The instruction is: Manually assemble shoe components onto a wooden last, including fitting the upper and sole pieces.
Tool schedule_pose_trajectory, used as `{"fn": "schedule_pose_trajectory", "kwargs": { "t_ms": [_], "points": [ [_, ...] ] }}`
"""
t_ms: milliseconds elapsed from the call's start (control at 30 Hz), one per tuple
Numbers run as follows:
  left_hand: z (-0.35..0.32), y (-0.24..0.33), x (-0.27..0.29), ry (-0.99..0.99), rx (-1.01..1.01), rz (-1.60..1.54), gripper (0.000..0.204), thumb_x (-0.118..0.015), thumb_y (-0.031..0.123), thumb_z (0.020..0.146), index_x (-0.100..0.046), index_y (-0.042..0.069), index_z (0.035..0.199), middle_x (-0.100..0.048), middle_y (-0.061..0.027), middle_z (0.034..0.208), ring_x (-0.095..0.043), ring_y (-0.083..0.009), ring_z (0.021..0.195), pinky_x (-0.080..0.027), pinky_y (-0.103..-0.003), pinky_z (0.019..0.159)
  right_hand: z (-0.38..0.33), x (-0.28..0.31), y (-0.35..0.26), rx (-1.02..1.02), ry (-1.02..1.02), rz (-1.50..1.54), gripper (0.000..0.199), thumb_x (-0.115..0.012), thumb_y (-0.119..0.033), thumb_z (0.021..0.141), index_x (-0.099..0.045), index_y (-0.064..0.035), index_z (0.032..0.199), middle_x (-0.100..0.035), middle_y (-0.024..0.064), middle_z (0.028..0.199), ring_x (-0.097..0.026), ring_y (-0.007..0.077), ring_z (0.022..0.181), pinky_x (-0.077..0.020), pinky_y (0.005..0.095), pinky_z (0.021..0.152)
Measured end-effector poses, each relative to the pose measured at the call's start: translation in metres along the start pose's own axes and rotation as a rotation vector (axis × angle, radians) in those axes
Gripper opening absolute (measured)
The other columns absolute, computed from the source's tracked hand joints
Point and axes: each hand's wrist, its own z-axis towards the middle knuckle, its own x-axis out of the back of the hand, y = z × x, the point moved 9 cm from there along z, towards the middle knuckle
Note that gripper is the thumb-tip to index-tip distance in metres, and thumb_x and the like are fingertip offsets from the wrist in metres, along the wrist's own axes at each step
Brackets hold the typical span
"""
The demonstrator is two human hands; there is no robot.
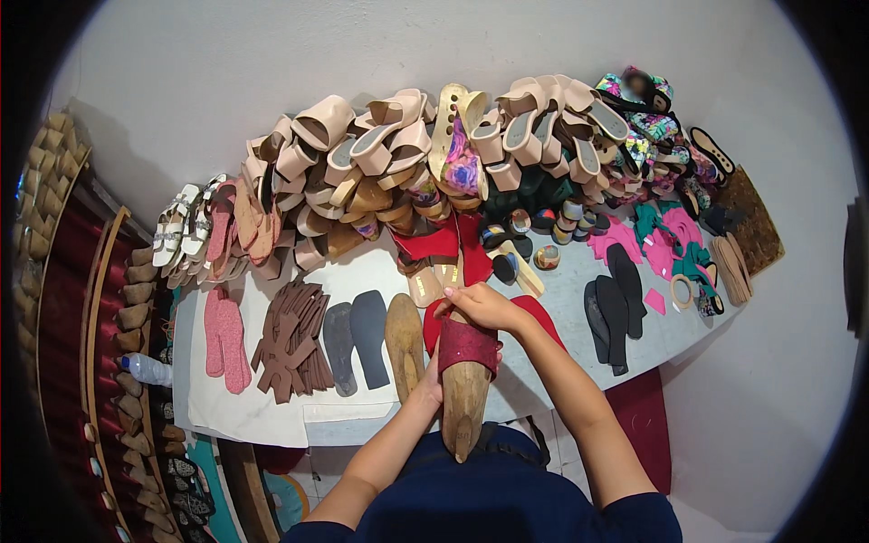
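A wooden shoe last (pixel 464 398) is held in front of me, its narrow toe pointing down toward my body. Across its middle lies a dark red strap (pixel 468 353). My left hand (pixel 434 378) wraps round the last from beneath, with fingertips showing at the far side of the strap. Over the upper end bends my right hand (pixel 487 308), its fingers closed on the last; what lies under them is partly hidden. Left of the hands, another wooden last (pixel 404 339) lies on the table. Red material (pixel 541 319) shows behind my right wrist.
The table (pixel 362 413) carries beige heeled sandals (pixel 371 149) piled against the wall. Brown straps (pixel 294 335), dark soles (pixel 369 335), pink soles (pixel 226 339) and black soles (pixel 606 321) lie nearer. At the left stands a rack of lasts (pixel 136 317) beside a plastic bottle (pixel 147 369).
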Motion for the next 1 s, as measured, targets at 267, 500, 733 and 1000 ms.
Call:
{"fn": "schedule_pose_trajectory", "kwargs": {
  "t_ms": [267, 500, 733, 1000],
  "points": [
    [-0.003, 0.018, -0.005, 0.203, -0.028, 0.263, 0.077, -0.027, 0.063, 0.079, -0.035, -0.001, 0.119, -0.044, -0.0264, 0.113, -0.053, -0.0379, 0.093, -0.047, -0.047, 0.075, 0.002, -0.001, -0.010, 0.021, 0.007, -0.023, 0.050, -0.029, -0.038, 0.090, -0.065, -0.0040, 0.086, -0.063, 0.0147, 0.082, -0.059, 0.0279, 0.082, -0.0420, 0.0315, 0.079],
    [-0.003, 0.028, -0.011, 0.157, -0.011, 0.308, 0.089, -0.023, 0.073, 0.072, -0.036, -0.002, 0.118, -0.048, -0.0263, 0.107, -0.055, -0.0395, 0.087, -0.047, -0.050, 0.072, 0.009, -0.010, -0.010, 0.041, -0.060, -0.085, 0.044, -0.029, -0.035, 0.090, -0.062, -0.0057, 0.096, -0.061, 0.0157, 0.089, -0.058, 0.0269, 0.085, -0.0408, 0.0318, 0.080],
    [-0.001, 0.031, -0.009, 0.190, -0.069, 0.333, 0.091, -0.024, 0.075, 0.070, -0.038, -0.003, 0.116, -0.052, -0.0248, 0.100, -0.056, -0.0387, 0.085, -0.047, -0.049, 0.072, 0.006, -0.003, -0.010, 0.020, 0.042, -0.183, 0.044, -0.027, -0.037, 0.090, -0.057, -0.0092, 0.106, -0.060, 0.0178, 0.094, -0.057, 0.0317, 0.088, -0.0412, 0.0335, 0.080],
    [-0.021, 0.061, 0.009, 0.513, -0.297, 0.611, 0.070, -0.022, 0.059, 0.083, -0.038, 0.001, 0.119, -0.049, -0.0191, 0.110, -0.053, -0.0282, 0.098, -0.043, -0.039, 0.084, 0.004, -0.002, -0.015, -0.012, -0.020, -0.185, 0.034, -0.039, -0.030, 0.086, -0.059, -0.0065, 0.100, -0.062, 0.0151, 0.087, -0.060, 0.0274, 0.082, -0.0443, 0.0319, 0.075]
  ]
}}
